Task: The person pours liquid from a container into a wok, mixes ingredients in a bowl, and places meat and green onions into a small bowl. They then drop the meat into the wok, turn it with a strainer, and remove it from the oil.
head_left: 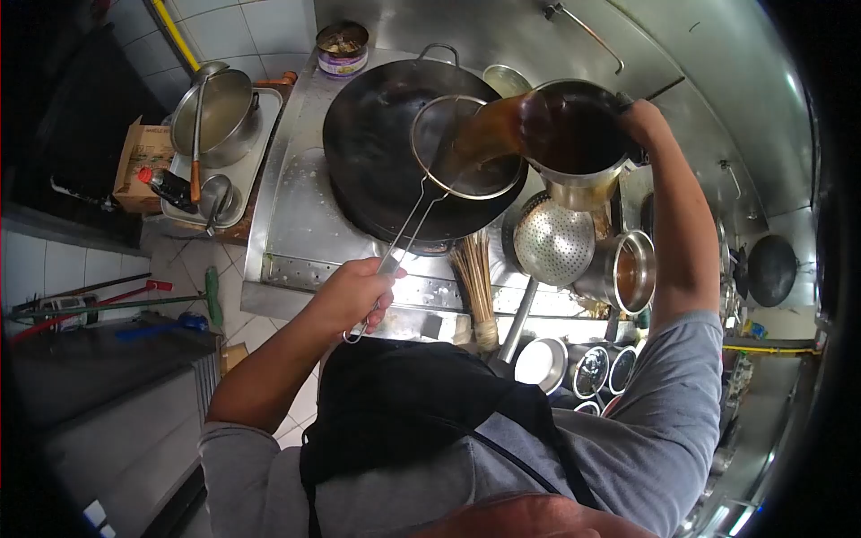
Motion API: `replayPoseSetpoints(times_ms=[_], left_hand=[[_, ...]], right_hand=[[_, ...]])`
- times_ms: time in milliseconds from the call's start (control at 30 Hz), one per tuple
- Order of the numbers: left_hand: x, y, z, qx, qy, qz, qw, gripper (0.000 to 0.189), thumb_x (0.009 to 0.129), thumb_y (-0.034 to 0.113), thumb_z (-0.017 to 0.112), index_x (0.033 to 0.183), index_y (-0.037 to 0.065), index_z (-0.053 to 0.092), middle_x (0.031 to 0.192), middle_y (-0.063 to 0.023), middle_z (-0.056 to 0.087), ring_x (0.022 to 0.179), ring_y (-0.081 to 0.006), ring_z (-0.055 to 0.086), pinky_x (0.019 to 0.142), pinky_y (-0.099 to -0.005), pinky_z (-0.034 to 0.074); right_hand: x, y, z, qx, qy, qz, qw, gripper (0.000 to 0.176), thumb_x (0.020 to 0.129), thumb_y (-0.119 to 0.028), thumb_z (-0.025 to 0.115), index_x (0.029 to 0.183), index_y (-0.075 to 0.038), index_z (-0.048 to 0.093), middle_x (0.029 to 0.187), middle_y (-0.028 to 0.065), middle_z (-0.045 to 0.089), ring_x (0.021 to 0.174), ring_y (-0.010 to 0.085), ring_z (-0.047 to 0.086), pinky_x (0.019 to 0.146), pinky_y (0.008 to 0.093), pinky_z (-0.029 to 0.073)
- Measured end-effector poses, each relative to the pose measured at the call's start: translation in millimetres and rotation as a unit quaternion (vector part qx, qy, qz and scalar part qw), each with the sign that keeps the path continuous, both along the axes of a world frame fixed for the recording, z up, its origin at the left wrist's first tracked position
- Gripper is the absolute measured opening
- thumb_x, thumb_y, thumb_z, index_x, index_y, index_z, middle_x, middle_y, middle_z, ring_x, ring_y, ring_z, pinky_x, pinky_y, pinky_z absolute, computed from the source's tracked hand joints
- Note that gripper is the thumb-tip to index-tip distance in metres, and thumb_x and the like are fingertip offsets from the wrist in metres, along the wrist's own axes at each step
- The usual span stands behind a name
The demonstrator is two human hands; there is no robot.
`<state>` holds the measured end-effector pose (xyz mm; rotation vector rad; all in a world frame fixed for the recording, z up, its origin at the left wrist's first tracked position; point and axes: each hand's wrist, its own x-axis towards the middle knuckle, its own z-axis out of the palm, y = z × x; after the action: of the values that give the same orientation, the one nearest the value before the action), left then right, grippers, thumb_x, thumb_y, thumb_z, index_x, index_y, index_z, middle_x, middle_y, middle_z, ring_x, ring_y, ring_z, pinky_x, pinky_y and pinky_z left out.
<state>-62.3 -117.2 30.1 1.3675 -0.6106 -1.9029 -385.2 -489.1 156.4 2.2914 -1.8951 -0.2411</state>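
My left hand (357, 294) is closed round the wire handle of a round mesh strainer (466, 184), which is held over a large black wok (372, 134). My right hand (644, 127) grips the dark handle of a steel pot (583, 175), tilted to the left above the wok's right side. Brown liquid (491, 130) streams from the pot's rim into the strainer. What lies in the bottom of the wok is too dark to tell.
A bamboo brush (477, 287), a perforated ladle (554, 240) and a steel pot of brown liquid (632, 273) are right of centre. An open tin (343, 49) stands behind the wok. A tray (242, 202) with a pot (224, 117) is at the left.
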Motion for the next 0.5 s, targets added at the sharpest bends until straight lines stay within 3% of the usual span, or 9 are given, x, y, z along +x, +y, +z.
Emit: replayPoseSetpoints(times_ms=[233, 500], left_hand=[[12.2, 10.6, -11.5, -0.024, -0.026, 0.014, 0.999, 0.027, 0.087, 0.013, 0.047, 0.106, -0.006, 0.052, 0.059, -0.0023, 0.046, 0.043, -0.0104, 0.042, 0.038, -0.0265, 0.035], [9.5, 13.6, -6.7, -0.039, -0.054, 0.019, 0.998, 0.028, 0.085, 0.010, 0.043, 0.106, -0.006, 0.051, 0.060, -0.0027, 0.046, 0.042, -0.0108, 0.042, 0.038, -0.0279, 0.035]], right_hand=[[51.6, 26.3, 13.9, -0.022, 0.081, -0.047, 0.995, 0.027, 0.078, -0.017, 0.049, 0.095, -0.006, 0.067, 0.103, 0.0158, 0.063, 0.097, 0.0325, 0.060, 0.082, 0.0401, 0.048], [79.0, 32.3, 25.2, -0.054, 0.119, -0.011, 0.991, 0.027, 0.079, -0.015, 0.049, 0.095, -0.004, 0.066, 0.102, 0.0182, 0.063, 0.097, 0.0335, 0.061, 0.082, 0.0412, 0.049]])
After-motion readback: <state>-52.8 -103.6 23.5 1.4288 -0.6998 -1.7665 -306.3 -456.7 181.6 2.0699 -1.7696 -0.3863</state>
